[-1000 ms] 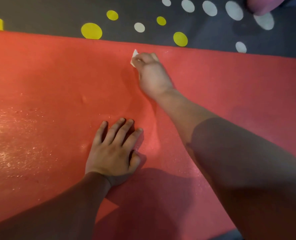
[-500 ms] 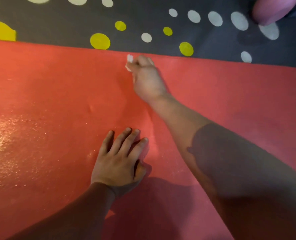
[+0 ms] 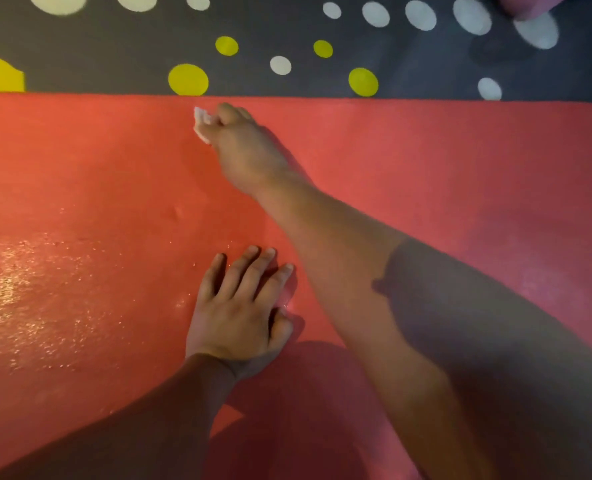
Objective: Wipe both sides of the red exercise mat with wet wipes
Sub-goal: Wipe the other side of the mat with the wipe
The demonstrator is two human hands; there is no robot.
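Note:
The red exercise mat (image 3: pixel 97 174) lies flat and fills most of the view, with a wet sheen on its left part. My right hand (image 3: pixel 249 150) reaches to the mat's far edge and grips a small white wet wipe (image 3: pixel 201 123), pressing it on the mat; most of the wipe is hidden under the fingers. My left hand (image 3: pixel 239 313) rests flat on the mat nearer to me, fingers straight and spread, holding nothing.
Beyond the mat's far edge lies a dark grey floor (image 3: pixel 114 57) with yellow and white dots. A pink rounded object (image 3: pixel 530 5) shows at the top right corner. A small dent (image 3: pixel 178 212) marks the mat's middle.
My right hand with the wipe has slid a little to the left along the mat's far edge. My left hand has stayed pressed on the mat.

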